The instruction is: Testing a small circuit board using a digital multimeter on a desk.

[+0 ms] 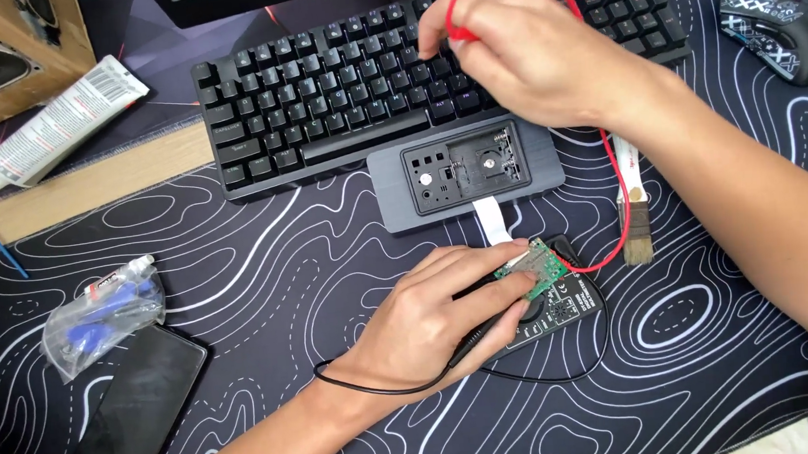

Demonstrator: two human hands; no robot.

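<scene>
Left hand (pixel 433 314) holds a black probe pressed to the green board (pixel 535 272), which lies on the multimeter (pixel 558 306) at mid tabletop; right hand (pixel 514 43) pinches the red lead (pixel 610 163) above the keyboard (pixel 340 91); advise steadying the board and keeping the probe tip from slipping; grey case (pixel 466 172) and its ribbon crowd the board; brush (pixel 634 218) lies beside the red lead; mouse (pixel 775 27) well apart

Left hand (pixel 437 314) lies low, palm down, fingers curled in a grip; right hand (pixel 514 38) is raised, fingertips pinched, forearm angled across.
</scene>
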